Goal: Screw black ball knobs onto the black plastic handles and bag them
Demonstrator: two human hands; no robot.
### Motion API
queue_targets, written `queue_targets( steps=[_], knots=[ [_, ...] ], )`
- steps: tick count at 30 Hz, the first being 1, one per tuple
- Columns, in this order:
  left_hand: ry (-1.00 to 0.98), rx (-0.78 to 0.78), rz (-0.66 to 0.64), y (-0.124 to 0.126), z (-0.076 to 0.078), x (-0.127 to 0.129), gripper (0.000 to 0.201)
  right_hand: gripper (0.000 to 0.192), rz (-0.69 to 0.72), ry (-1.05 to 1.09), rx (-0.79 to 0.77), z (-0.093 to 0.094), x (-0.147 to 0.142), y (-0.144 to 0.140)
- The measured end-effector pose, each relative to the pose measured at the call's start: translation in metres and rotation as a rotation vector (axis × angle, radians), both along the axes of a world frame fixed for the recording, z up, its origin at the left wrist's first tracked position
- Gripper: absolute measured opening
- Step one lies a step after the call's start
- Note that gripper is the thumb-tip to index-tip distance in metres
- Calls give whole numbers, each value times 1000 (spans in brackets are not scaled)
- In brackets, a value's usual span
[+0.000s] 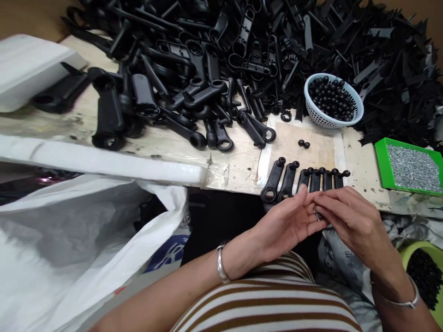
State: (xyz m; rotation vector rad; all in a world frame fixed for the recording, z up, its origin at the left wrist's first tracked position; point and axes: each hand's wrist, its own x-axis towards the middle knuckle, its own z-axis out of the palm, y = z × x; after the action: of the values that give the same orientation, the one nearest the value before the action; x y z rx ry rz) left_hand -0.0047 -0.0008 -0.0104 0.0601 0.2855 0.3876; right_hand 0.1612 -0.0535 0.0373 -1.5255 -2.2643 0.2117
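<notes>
Item, viewed by me through the head camera; clock directions run from the hands.

Left hand (285, 226): palm up, fingers extended and loosely cupped, wrist banded by a bangle (222, 265). Right hand (358, 226): back uppermost, fingers bent, fingertips meeting the left fingers; I cannot tell whether they pinch anything. Wrist banded likewise.

Screws (316, 214): a few, silver, lying at the left fingers, just under the right fingertips; exact number hidden from me.

Cranks (273, 179): black, one row along the near edge of the bench (238, 177), 11 to 12 o'clock, knob ends pointing away; lower parts partly hidden by the hands.

Balls (303, 144): two, black, side by side, 12 o'clock, beyond the row.

Basket (316, 114): pale blue, perforated, filled with black balls, just past 12 o'clock.

Tray (382, 166): green, heaped with small silver pieces, 2 o'clock.

Bucket (424, 248): yellow-green, black pieces inside, 4 o'clock, below bench level.

Arms (145, 92): black, loose, heaped from 10 to 12 o'clock.

Thin parts (380, 74): dark, piled high, 1 o'clock.

Box (29, 64): white, 10 o'clock, upper left corner of my view.

Sack (86, 258): white, mouth spread, 9 o'clock.
</notes>
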Motion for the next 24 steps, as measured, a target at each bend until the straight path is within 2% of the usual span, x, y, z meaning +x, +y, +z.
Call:
queue_targets(
  steps=[4,12,15,18,24],
  knots=[
    [11,-52,-6,-1,-2,0,42,14,-39,17,-20,-3,0,-4],
    [-19,-71,-22,0,-6,1,46,14,-18,97,-55,-3,8,-5],
    [9,-79,-29,0,-3,1,49,10,-122,83,48,0,24,7],
    [40,-74,-45,0,-1,1,52,5,-263,-39,202,-1,42,22],
    [59,-61,-30,1,-1,-1,51,10,-265,-195,262,-10,53,37]
  ],
)
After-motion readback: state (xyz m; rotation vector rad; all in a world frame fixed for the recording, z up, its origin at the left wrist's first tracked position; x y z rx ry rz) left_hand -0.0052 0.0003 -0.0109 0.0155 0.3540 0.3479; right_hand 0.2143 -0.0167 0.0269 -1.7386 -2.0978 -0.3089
